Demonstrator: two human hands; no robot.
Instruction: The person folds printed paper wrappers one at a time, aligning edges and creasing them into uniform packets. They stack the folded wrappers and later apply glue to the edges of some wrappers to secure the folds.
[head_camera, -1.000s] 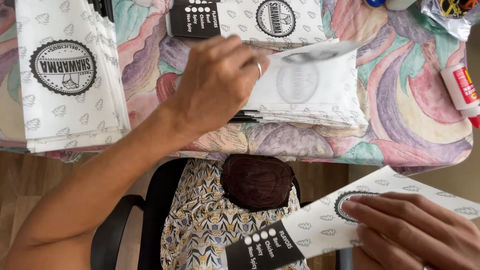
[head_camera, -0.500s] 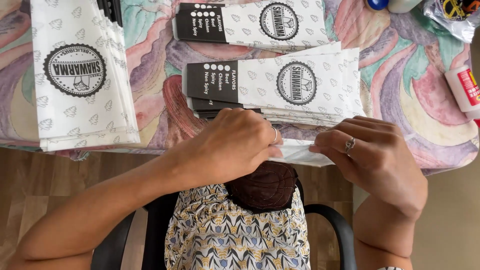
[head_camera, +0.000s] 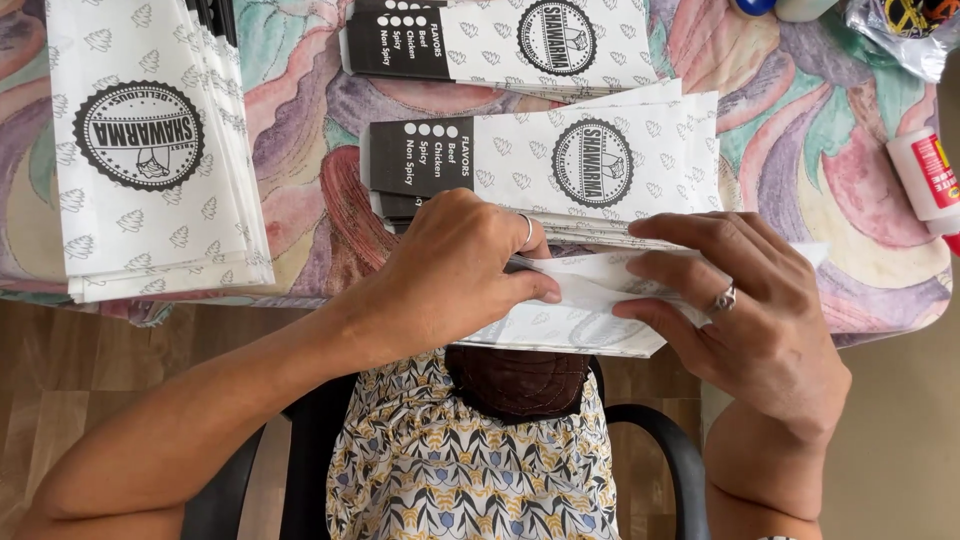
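My left hand (head_camera: 455, 270) and right hand (head_camera: 745, 320) both pinch one white printed paper sleeve (head_camera: 580, 300) at the near edge of the table (head_camera: 310, 210), fingers closed on its folded flap. Just beyond lies a stack of sleeves (head_camera: 560, 165); another stack (head_camera: 150, 150) sits far left. A glue bottle (head_camera: 925, 180) lies right.
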